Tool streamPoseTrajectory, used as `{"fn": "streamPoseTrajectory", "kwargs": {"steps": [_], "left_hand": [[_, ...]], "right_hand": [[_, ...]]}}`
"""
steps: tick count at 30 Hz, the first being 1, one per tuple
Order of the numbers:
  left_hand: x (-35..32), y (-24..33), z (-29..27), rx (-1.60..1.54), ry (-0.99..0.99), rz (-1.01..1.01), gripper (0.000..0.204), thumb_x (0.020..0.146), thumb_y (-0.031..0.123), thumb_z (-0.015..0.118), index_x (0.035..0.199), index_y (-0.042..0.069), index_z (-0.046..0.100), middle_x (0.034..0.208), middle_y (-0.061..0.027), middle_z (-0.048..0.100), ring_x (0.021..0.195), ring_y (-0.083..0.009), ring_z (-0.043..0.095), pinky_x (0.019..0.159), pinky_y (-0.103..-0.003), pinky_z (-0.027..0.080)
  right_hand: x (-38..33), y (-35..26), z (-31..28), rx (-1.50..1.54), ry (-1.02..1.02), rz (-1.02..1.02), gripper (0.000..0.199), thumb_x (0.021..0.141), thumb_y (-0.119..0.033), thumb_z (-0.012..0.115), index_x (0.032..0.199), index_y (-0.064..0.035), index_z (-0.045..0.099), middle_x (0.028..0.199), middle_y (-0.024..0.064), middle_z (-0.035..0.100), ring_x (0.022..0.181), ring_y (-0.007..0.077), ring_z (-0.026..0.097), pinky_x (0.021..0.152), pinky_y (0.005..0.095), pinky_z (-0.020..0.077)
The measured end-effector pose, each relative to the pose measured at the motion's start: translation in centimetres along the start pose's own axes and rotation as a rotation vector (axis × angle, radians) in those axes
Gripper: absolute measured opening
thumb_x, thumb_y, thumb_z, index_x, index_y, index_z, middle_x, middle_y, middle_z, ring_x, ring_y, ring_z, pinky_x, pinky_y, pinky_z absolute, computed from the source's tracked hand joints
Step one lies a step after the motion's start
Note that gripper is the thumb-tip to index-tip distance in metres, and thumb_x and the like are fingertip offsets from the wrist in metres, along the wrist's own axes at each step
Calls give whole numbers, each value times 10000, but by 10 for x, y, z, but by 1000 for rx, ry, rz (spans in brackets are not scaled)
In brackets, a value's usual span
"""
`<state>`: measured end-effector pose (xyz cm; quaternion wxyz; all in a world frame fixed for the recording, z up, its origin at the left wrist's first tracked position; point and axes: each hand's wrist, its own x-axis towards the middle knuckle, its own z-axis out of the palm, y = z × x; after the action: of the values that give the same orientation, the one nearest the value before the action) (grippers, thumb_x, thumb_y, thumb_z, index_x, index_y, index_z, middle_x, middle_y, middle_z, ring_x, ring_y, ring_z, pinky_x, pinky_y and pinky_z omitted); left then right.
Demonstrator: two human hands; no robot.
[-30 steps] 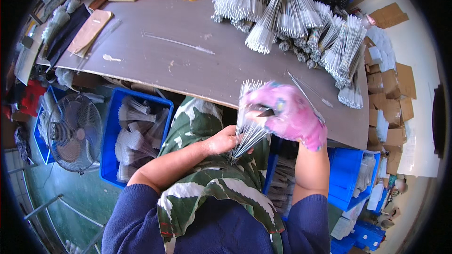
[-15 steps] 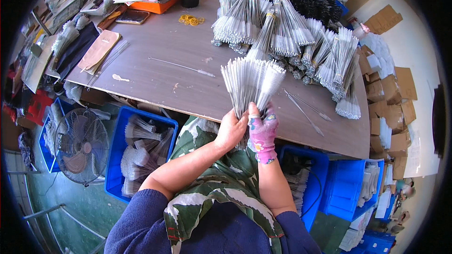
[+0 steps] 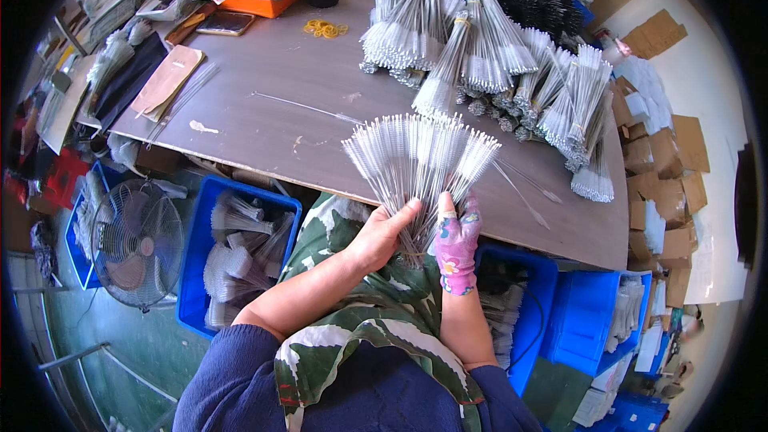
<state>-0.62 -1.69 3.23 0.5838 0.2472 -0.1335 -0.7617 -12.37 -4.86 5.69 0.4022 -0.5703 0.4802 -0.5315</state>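
Brushes (image 3: 420, 148), one fanned bunch, banding unclear: fingers of left hand (image 3: 374, 243) and gloved right hand (image 3: 458, 248) grip it closely. Banded bundles (image 3: 490, 40) lie piled on tabletop (image 3: 280, 144); few loose brushes (image 3: 523, 197) remain.

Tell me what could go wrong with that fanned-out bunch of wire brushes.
The bunch is spread wide between both hands, so a few brushes might slip out. The left hand is bare, so wire stems could scratch it; the right hand wears a pink glove. Loose brushes on the table might get knocked.
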Motion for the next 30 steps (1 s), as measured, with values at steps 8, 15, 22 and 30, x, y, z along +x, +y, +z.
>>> {"fn": "streamPoseTrajectory", "kwargs": {"steps": [8,15,22,30], "left_hand": [[4,7,2,18,37,35,292,848,79,579,1128,15,526,1053,-66,592,957,-155,568,851,-309,447],[6,14,9,-17,82,30,340,826,36,582,1157,21,505,1085,-77,583,999,-187,555,900,-344,422],[8,14,2,-79,87,61,354,814,28,594,1156,15,504,1088,-84,583,990,-191,564,888,-346,437],[0,12,4,-21,67,-19,329,815,16,605,1138,18,541,1068,-76,598,965,-173,574,867,-322,450]], "right_hand": [[8,-15,-9,-351,-135,7,185,794,-86,646,929,9,561,830,32,591,741,96,529,679,259,432],[-4,-25,3,-154,114,-120,151,814,-85,637,922,9,590,849,23,602,769,98,542,719,243,436],[-3,-25,0,225,104,116,306,797,-42,640,1095,-25,568,916,-8,581,766,62,524,690,207,421],[11,-23,-1,126,-55,326,321,785,-40,645,1089,6,552,1013,37,598,858,90,556,754,231,437]]}}
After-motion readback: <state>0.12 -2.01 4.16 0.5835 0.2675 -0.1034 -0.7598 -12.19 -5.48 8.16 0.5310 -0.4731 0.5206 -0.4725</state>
